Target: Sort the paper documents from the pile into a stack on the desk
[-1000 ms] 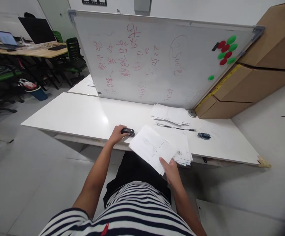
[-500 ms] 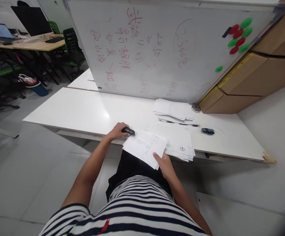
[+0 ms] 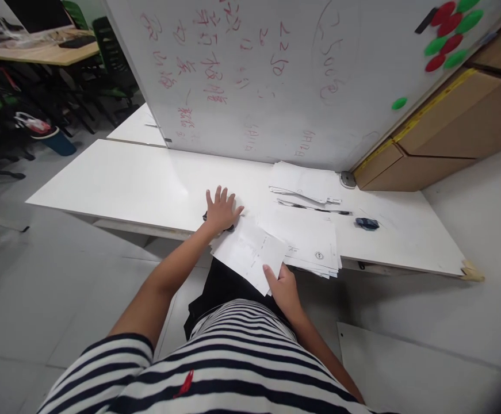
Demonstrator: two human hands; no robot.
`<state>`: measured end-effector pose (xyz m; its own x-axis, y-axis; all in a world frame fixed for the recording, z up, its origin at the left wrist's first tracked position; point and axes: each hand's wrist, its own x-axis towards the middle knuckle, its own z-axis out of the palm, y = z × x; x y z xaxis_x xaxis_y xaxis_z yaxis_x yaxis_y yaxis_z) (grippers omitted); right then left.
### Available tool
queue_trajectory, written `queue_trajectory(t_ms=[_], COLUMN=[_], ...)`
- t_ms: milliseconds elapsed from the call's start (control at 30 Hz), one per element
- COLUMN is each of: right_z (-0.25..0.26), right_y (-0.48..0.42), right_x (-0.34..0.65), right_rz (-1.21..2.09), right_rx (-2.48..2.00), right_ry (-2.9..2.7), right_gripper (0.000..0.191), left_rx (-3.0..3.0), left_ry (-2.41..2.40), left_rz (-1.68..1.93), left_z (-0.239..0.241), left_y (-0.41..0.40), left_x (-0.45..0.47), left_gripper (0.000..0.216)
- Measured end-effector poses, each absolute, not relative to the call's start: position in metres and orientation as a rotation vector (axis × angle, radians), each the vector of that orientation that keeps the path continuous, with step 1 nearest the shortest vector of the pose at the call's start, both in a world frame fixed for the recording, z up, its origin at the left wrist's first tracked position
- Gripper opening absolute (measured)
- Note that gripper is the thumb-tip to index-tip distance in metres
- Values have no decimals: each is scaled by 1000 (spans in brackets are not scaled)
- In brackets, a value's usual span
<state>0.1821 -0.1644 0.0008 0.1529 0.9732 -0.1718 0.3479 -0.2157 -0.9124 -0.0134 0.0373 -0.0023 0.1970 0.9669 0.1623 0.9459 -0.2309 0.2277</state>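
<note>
My left hand (image 3: 221,214) lies with fingers spread, its palm over a black stapler (image 3: 230,228). Most of the stapler is hidden beneath the hand; only its two ends show. Between thumb and fingers my right hand (image 3: 285,290) grips the near right corner of some printed sheets of paper (image 3: 248,256). The far left corner of these sheets reaches the stapler's end; whether it lies in the jaw I cannot tell. Just right of them, a pile of papers (image 3: 314,244) with a round stamp mark overhangs the desk's front edge.
A second paper stack (image 3: 304,181) lies at the back of the white desk (image 3: 112,178), with thin dark strips (image 3: 314,207) before it. Farther right sits a small dark blue object (image 3: 366,223). Behind stand a whiteboard (image 3: 215,126) and cardboard boxes (image 3: 440,126).
My left hand has gone from gripping the stapler's rear to lying spread on top of it. My right hand still holds the sheets. The view has tilted down slightly.
</note>
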Motion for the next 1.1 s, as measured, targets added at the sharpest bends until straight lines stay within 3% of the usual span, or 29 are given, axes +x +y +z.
queue_trajectory(t_ms=[167,300,400,600,867,1100], right_z=[-1,-1,2,12,30,12], right_y=[-163,-162,-160,-152,-155,-154], right_x=[182,181,183,195,251,274], right_rz=[1070,1126,1146,1215,1131,719], right_rx=[-1659,-1629,-1594,-1551,-1637,-1752], right_ry=[-1328,-1215,-1111,-1030,-970,-809], right_gripper=[44,46,46,47,51,50], left_rx=[2201,1869,1934,2422,2409,2420], left_ry=[1828,1763,1682,1564,1877,1906], left_rz=[501,1012,1290,723,862,873], left_z=[-4,6,7,-15,-30,-30], left_y=[46,39,21,3,8,7], left_x=[-25,-38,-49,-60,-53,-52], left_gripper=[63,53,48,35,38,35])
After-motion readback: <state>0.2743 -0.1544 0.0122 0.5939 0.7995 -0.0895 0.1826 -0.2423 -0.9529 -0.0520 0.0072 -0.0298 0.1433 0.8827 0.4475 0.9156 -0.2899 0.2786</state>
